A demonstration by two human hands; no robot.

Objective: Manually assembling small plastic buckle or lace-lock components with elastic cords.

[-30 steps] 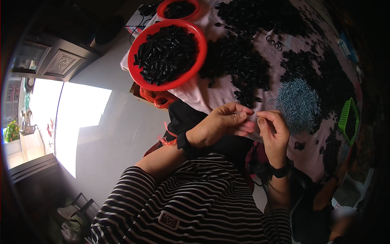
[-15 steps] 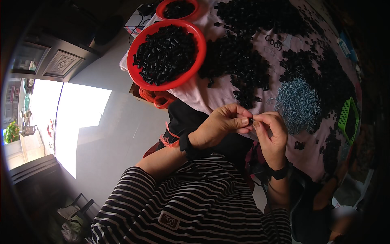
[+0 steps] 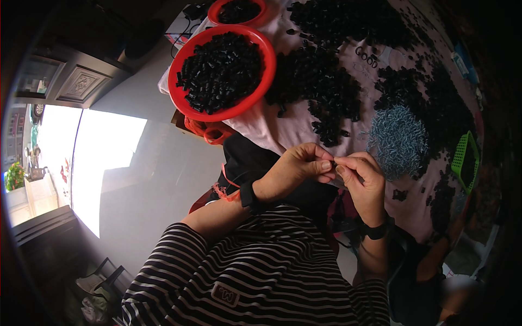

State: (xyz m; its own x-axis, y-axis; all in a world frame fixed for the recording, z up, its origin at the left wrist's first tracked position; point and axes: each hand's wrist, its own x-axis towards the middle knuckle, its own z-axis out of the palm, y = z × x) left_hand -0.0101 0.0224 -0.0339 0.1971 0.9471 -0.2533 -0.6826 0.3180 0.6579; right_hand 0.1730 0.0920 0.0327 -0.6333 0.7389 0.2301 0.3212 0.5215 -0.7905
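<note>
Left hand: my left hand (image 3: 304,165) has thumb and forefinger pinching a small black piece (image 3: 333,164), plastic-looking, its shape mostly covered.
Right hand: my right hand (image 3: 365,179), thumb and forefinger closed on the same piece from the other side; any screw between them I cannot tell.
Piece in hand: held just off the near edge of the pink cloth-covered table (image 3: 413,212), above my lap.
Red bowls: big round red plastic bowl (image 3: 266,81) at the table's left edge, heaped with black pieces; smaller round red plastic bowl (image 3: 216,12) beyond it, also holding some.
Loose black heaps: broad black plastic-looking heap (image 3: 321,76) right of the big bowl, more along the far and right edges.
Metal heap: mound of thin blue-silver metal screws (image 3: 399,142), nearer the right edge, plenty left.
Green basket: bright green plastic lattice basket (image 3: 461,157), tilted by the right edge.
Progress: this piece unfinished, I judge; much remains loose. Whether the bowled ones are done, cannot tell.
</note>
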